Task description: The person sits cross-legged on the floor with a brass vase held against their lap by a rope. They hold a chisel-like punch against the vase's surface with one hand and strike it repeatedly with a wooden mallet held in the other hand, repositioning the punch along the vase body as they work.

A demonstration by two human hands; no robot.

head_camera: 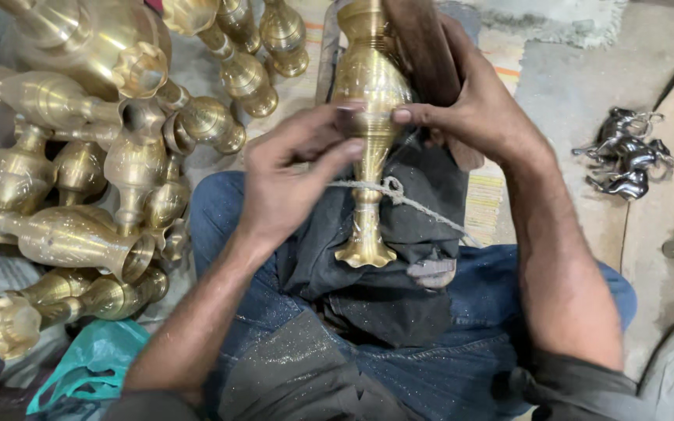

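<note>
Brass vase (368, 101) lies along my lap, mouth toward me, on a dark cloth (399, 234). My left hand (294, 175) pinches its neck where a knotted string (395, 195) wraps it; my right hand (470, 97) closes around its belly. Left of the vase, more brass vases (79, 171) are heaped; right of it, silver horse figurines (626, 152).

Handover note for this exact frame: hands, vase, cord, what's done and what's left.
Left hand: fingers on the brass vase at its waist.
Right hand: thumb and fingers pinch the same vase from the other side.
The vase lies over a dark cloth on the lap.
Done: cord wrapped and knotted round its neck.
Left: cannot tell. A pile of vases lies on the left.
</note>
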